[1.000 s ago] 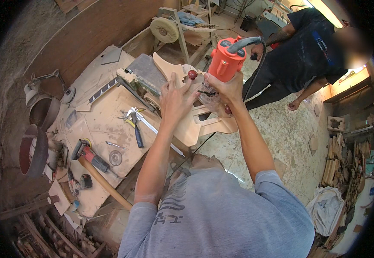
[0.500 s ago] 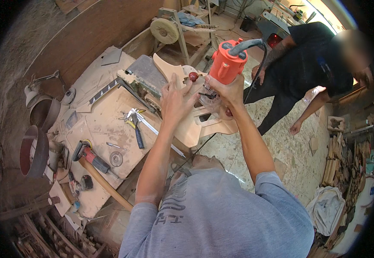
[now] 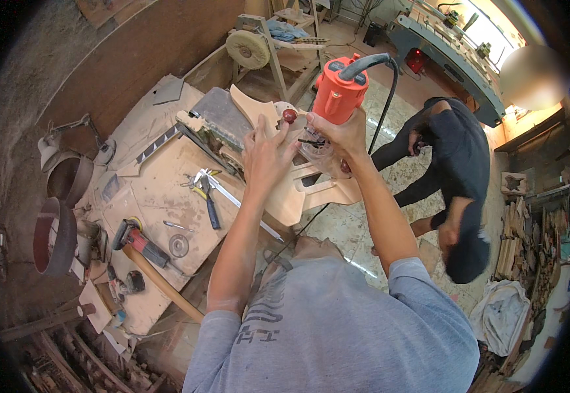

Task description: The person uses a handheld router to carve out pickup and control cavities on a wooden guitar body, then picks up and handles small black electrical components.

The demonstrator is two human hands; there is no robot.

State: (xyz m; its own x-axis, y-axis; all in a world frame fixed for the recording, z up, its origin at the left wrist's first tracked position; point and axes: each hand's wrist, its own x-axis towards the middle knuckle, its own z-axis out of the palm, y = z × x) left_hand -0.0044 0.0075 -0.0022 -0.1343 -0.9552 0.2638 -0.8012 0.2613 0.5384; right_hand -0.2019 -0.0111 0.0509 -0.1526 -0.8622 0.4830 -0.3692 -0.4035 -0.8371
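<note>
The dusty workbench (image 3: 160, 190) fills the left of the frame, pliers (image 3: 207, 196) lying on it; a second person in dark clothes (image 3: 458, 170) bends over at the right. At upper centre lies a pale guitar-shaped wooden cutout (image 3: 291, 196), the left hand (image 3: 266, 157) pressed flat on it with fingers spread; the right hand (image 3: 344, 134) is wrapped around the orange router (image 3: 338, 95) standing upright on the wood.

The person wears a grey-blue short-sleeved T-shirt with dark printed lettering across the upper chest, the fabric slightly faded. Its 2 sleeves end above the elbows, leaving both forearms bare. The left hand (image 3: 266, 157) and right hand (image 3: 340, 137) are bare, with no gloves, rings or watch to be seen.
</note>
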